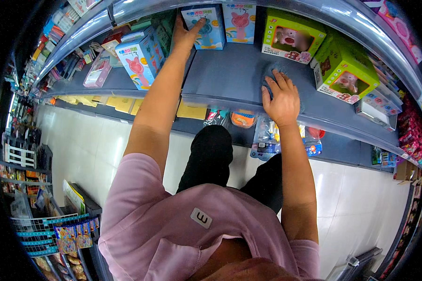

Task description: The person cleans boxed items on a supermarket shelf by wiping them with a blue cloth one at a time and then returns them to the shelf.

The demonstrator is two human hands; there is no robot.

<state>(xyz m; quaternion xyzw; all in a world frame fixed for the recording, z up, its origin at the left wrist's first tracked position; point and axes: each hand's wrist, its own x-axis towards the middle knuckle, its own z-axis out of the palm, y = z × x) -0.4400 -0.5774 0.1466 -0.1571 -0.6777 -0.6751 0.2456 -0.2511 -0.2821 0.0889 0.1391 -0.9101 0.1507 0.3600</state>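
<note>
My left hand [185, 34] is at the back of the dark grey metal shelf [225, 75], its fingers around the left side of a blue and white mini fan box [210, 35]. Beside that box stands another with a pink fan [240, 26]. My right hand [281, 96] lies palm down on a grey-blue cloth [276, 70], pressing it against the shelf near the front edge. Right of the cloth stand two green toy boxes [292, 38] with clear windows. One more fan box [135, 65], with a pink fan on its front, stands left of my left forearm.
A clear plastic rail [228, 100] runs along the shelf's front edge. Yellow cards [191, 110] and packaged toys [244, 119] lie on the lower shelf. At the right end are an open white box [376, 114] and red packets [411, 130]. A curved upper shelf edge crosses above.
</note>
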